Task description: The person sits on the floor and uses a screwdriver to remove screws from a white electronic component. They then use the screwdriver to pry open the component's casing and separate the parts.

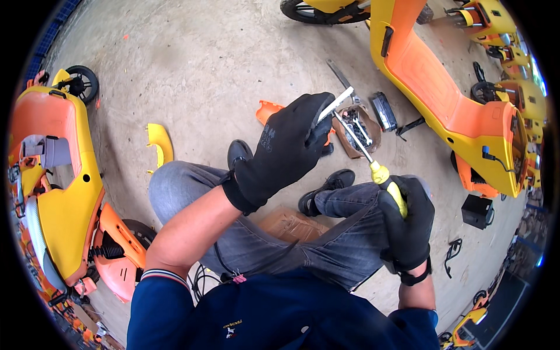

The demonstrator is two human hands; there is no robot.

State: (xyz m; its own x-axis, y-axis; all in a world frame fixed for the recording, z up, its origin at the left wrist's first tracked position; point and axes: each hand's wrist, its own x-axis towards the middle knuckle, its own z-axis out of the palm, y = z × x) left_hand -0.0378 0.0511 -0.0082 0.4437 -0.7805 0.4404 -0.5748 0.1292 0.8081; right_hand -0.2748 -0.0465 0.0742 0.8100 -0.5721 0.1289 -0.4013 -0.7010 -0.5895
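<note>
Gripping a yellow-handled screwdriver (373, 166), knit-gloved hands (408, 224) pinch a flat metal strip (336, 103).

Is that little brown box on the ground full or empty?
Not empty: the open box holds a heap of small dark metal parts. How deep they go cannot be told.

Bare grey concrete floor (198, 64) in daylight, orange-and-yellow scooters (461, 111) parked around, loose parts scattered.

We see matt black knit gloves on the left hand (284, 149) and right hand (408, 224). The screwdriver (373, 163) pairs a glossy yellow plastic handle with a bright metal shaft. The small bracket (336, 104) looks like pale, smooth metal. Our jeans (280, 233) are grey denim; the concrete floor (198, 64) is rough.
</note>
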